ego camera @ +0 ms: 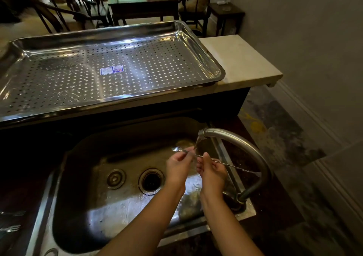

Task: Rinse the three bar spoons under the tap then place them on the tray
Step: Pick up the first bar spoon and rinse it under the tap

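Observation:
A long bar spoon (231, 165) with a twisted stem lies across both my hands under the tap's spout (202, 133); its bowl (176, 148) points left. My left hand (179, 165) pinches the stem near the bowl. My right hand (212, 172) holds the stem's middle, thumb up. A thin stream of water falls from the spout onto the stem between my hands. The perforated steel tray (214, 63) sits on the raised counter behind the sink, with only a blue sticker on its floor. More cutlery (11, 228) shows dimly at the far left edge.
The steel sink (94, 202) has two drain holes in its floor. The curved tap arm (255, 157) rises from the sink's right rim. A pale stone counter end (245, 63) juts right of the tray. Dark chairs and a table stand beyond.

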### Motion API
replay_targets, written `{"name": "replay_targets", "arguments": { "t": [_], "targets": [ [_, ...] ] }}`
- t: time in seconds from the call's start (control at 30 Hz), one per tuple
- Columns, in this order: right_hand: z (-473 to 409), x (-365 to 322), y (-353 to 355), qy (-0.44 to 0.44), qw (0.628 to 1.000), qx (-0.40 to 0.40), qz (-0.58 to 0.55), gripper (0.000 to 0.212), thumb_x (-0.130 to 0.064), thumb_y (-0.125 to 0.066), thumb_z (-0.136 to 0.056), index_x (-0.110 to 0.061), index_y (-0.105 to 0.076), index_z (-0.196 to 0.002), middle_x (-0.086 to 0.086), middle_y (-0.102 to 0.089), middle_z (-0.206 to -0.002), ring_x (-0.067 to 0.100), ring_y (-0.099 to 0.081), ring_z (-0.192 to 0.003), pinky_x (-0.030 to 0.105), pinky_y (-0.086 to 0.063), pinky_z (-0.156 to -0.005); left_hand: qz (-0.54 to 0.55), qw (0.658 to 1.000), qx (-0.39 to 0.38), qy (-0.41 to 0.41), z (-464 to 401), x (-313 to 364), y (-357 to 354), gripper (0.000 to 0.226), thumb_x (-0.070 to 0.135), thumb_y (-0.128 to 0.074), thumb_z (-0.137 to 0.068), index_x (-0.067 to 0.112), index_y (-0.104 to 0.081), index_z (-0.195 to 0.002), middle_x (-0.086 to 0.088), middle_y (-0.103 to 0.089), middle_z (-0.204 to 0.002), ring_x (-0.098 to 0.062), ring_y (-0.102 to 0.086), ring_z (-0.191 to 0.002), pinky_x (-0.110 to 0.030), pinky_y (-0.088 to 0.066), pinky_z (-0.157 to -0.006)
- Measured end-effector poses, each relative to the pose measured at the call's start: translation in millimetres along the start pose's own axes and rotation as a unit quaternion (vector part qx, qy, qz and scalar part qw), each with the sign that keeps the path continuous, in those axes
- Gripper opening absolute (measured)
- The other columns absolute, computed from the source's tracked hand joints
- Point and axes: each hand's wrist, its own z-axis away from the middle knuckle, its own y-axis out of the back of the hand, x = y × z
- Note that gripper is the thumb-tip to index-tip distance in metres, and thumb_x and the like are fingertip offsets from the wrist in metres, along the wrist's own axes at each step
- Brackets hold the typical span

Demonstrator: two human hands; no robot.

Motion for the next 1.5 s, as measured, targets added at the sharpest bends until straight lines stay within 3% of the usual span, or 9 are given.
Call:
{"name": "replay_targets", "arguments": {
  "t": [0.1, 0.2, 0.33, 0.57, 0.73, 0.83, 0.97, 1.33, 1.5],
  "targets": [
    [1.3, 3.5, -11.8, 0.023, 0.999, -0.008, 0.024, 0.022, -0.021, -0.059, -0.089, -0.003, -0.064, -0.077, 0.000, -0.067, -0.060, 0.010, -0.062, -0.056, 0.023, -0.049, -0.058, 0.051, 0.999, 0.008, -0.015, 2.4, 6.5, 8.3, 0.033, 0.024, -0.044, -0.097, 0.002, -0.068, -0.094, -0.008, -0.068, -0.076, -0.013, -0.063, -0.069, -0.019, -0.051, -0.064],
    [3.2, 5.1, -18.9, 0.043, 0.998, -0.016, 0.036, 0.024, -0.020, -0.055, -0.091, -0.001, -0.062, -0.076, -0.004, -0.064, -0.055, -0.001, -0.058, -0.046, 0.019, -0.045, -0.054, 0.107, 0.994, 0.027, -0.003, 0.4, 10.6, 18.6, 0.043, 0.032, -0.033, -0.100, 0.007, -0.066, -0.088, -0.006, -0.072, -0.063, -0.011, -0.068, -0.057, -0.018, -0.054, -0.057],
    [4.5, 8.3, -21.7, 0.035, 0.998, -0.033, 0.038, 0.028, -0.022, -0.050, -0.093, 0.002, -0.063, -0.085, 0.002, -0.065, -0.062, 0.001, -0.059, -0.050, 0.018, -0.047, -0.055, 0.134, 0.991, 0.027, -0.015, -1.2, 14.0, 26.8, 0.023, 0.028, -0.039, -0.098, 0.016, -0.057, -0.091, -0.004, -0.074, -0.061, -0.010, -0.070, -0.056, -0.017, -0.053, -0.049],
    [6.7, 3.3, -33.4, -0.021, 0.992, -0.123, 0.020, 0.008, -0.008, -0.064, -0.084, -0.003, -0.064, -0.089, 0.005, -0.067, -0.073, 0.001, -0.064, -0.053, 0.011, -0.049, -0.048, 0.100, 0.993, 0.037, -0.041, -0.8, 11.7, 39.0, 0.015, 0.007, -0.051, -0.092, -0.003, -0.063, -0.092, -0.002, -0.073, -0.059, -0.007, -0.070, -0.056, -0.014, -0.054, -0.052],
    [8.1, 1.4, -39.8, -0.048, 0.986, -0.160, -0.004, 0.010, -0.009, -0.061, -0.086, -0.009, -0.064, -0.076, -0.003, -0.066, -0.057, 0.000, -0.059, -0.046, 0.011, -0.048, -0.047, 0.100, 0.991, 0.070, -0.056, -2.4, 18.1, 52.5, 0.016, 0.007, -0.051, -0.092, -0.004, -0.062, -0.094, -0.009, -0.072, -0.070, -0.006, -0.070, -0.058, -0.013, -0.056, -0.056],
    [5.1, 1.6, -37.0, -0.060, 0.988, -0.143, -0.015, 0.009, -0.011, -0.062, -0.086, -0.008, -0.064, -0.078, -0.002, -0.065, -0.059, 0.006, -0.058, -0.050, 0.016, -0.050, -0.050, 0.095, 0.988, 0.101, -0.069, -1.5, 25.3, 69.8, 0.013, 0.007, -0.050, -0.093, 0.001, -0.062, -0.091, -0.012, -0.068, -0.080, -0.004, -0.070, -0.057, -0.012, -0.056, -0.056],
    [-3.8, 4.3, -23.9, -0.083, 0.990, -0.112, -0.013, 0.010, -0.013, -0.064, -0.085, -0.008, -0.064, -0.077, 0.001, -0.064, -0.063, 0.008, -0.057, -0.053, 0.017, -0.049, -0.050, 0.107, 0.983, 0.135, -0.068, -0.6, 32.9, 99.2, 0.012, 0.006, -0.050, -0.093, 0.005, -0.059, -0.085, -0.004, -0.071, -0.060, -0.003, -0.069, -0.052, -0.010, -0.054, -0.053],
    [-7.1, 6.2, -15.4, -0.054, 0.993, -0.099, 0.034, 0.025, -0.018, -0.041, -0.098, -0.009, -0.056, -0.080, 0.008, -0.061, -0.064, 0.007, -0.057, -0.041, 0.014, -0.046, -0.039, 0.144, 0.971, 0.177, -0.066, -0.3, 23.7, 142.0, 0.013, 0.010, -0.050, -0.094, 0.002, -0.059, -0.090, -0.015, -0.066, -0.089, -0.007, -0.071, -0.059, -0.016, -0.057, -0.062],
    [-9.0, 1.4, -14.6, 0.008, 0.977, -0.132, 0.167, 0.020, -0.023, -0.058, -0.089, -0.011, -0.060, -0.072, 0.002, -0.060, -0.063, 0.014, -0.056, -0.058, 0.024, -0.044, -0.056, 0.153, 0.970, 0.176, -0.064, -1.0, 22.5, 150.0, 0.013, 0.012, -0.051, -0.094, 0.004, -0.061, -0.090, -0.016, -0.068, -0.092, -0.009, -0.073, -0.066, -0.016, -0.058, -0.062]
  ]
}}
